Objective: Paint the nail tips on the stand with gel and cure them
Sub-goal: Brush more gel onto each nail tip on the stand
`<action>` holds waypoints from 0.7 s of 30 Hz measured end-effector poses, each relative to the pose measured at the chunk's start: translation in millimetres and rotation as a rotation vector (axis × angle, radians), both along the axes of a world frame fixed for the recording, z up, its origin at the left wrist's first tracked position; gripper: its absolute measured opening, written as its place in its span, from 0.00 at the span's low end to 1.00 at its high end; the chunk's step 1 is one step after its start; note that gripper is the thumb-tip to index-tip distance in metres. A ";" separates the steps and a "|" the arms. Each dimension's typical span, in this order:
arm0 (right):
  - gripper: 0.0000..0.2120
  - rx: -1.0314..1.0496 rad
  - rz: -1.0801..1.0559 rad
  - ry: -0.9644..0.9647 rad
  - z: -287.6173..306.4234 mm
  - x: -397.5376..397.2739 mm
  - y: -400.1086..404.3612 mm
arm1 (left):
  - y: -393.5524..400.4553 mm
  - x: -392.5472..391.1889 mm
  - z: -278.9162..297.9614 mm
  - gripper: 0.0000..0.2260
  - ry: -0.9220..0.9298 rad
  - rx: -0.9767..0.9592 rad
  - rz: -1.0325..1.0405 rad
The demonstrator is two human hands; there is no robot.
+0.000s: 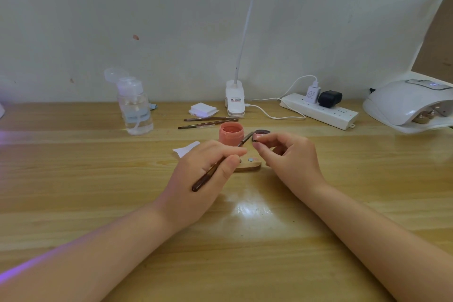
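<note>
My left hand point(208, 167) grips a dark brown brush point(213, 170), its bristle end reaching up to the right. My right hand point(284, 152) pinches a small pink nail tip point(255, 136) between thumb and forefinger, right at the brush's tip. Between the hands lies a wooden stand point(248, 165) with a round metal spot, partly hidden by my left fingers. An open pot of coral gel point(231, 133) stands just behind, its dark lid point(263, 133) beside it. The white curing lamp point(407, 105) sits at the far right with something wooden inside its mouth.
Two spare brushes point(208, 122) lie behind the pot, near a stack of white pads point(203, 109). A clear pump bottle point(134, 108) stands at the left. A clip lamp point(234, 100) and a power strip point(318, 110) with cables line the wall. A paper scrap point(186, 149) lies by my left hand.
</note>
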State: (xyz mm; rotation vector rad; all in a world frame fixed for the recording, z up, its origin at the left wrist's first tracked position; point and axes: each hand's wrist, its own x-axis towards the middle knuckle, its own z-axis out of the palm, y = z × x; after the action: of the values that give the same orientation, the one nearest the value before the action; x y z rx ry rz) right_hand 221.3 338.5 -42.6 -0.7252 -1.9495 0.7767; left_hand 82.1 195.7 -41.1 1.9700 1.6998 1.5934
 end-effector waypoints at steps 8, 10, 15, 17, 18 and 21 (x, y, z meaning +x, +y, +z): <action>0.03 0.020 0.005 -0.003 -0.7 0.1 -0.6 | -0.5 0.9 -1.1 0.11 -0.023 -0.020 0.056; 0.04 0.013 0.005 -0.009 -1.1 -0.4 0.1 | -1.3 -0.5 -1.7 0.09 -0.084 -0.038 0.071; 0.03 -0.007 0.004 -0.004 -1.3 -0.1 1.6 | -4.9 0.8 1.1 0.09 -0.092 0.010 0.104; 0.03 -0.011 0.011 -0.007 -1.4 0.0 1.4 | -3.6 2.4 1.4 0.08 -0.091 0.003 0.093; 0.03 -0.006 0.014 -0.010 -1.6 0.1 1.5 | -3.2 2.7 1.2 0.08 -0.098 -0.009 0.085; 0.03 0.005 0.017 -0.018 -2.2 0.0 1.5 | -4.6 1.7 0.4 0.08 -0.097 -0.018 0.073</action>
State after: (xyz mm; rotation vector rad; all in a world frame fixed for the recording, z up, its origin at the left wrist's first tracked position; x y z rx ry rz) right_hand 221.2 340.0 -44.8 -0.7155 -1.9755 0.7785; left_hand 83.9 191.2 -40.7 1.8104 1.7608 1.6620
